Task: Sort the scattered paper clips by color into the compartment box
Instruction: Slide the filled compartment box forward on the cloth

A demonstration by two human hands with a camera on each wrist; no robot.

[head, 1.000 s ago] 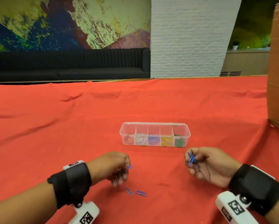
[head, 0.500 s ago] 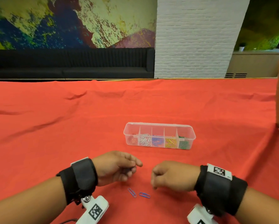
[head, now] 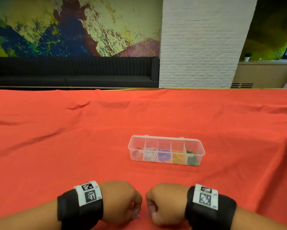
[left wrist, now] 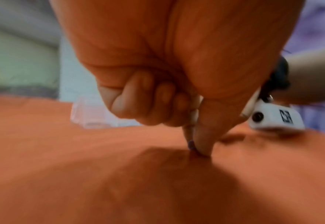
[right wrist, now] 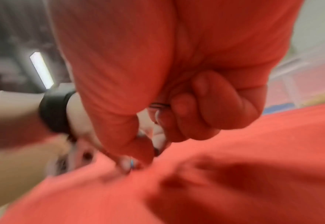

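Fingers of both hands pinch down at blue paper clips on the red cloth — left hand (head: 122, 201) on one (left wrist: 190, 144), right hand (head: 162, 203) on another (right wrist: 132, 164). Beyond them the clear box (head: 166, 151) already holds sorted colors, so little seems left. Behind the desk — a dark sofa (head: 73, 72) and a white brick pillar (head: 202, 39).

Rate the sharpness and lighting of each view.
Head view: mostly sharp and evenly lit; compartment box crisp, wide-angle bending at the edges. Left wrist view: motion-blurred, left hand casting a dark shadow on the red cloth. Right wrist view: blurriest, right hand tinted red, background smeared.
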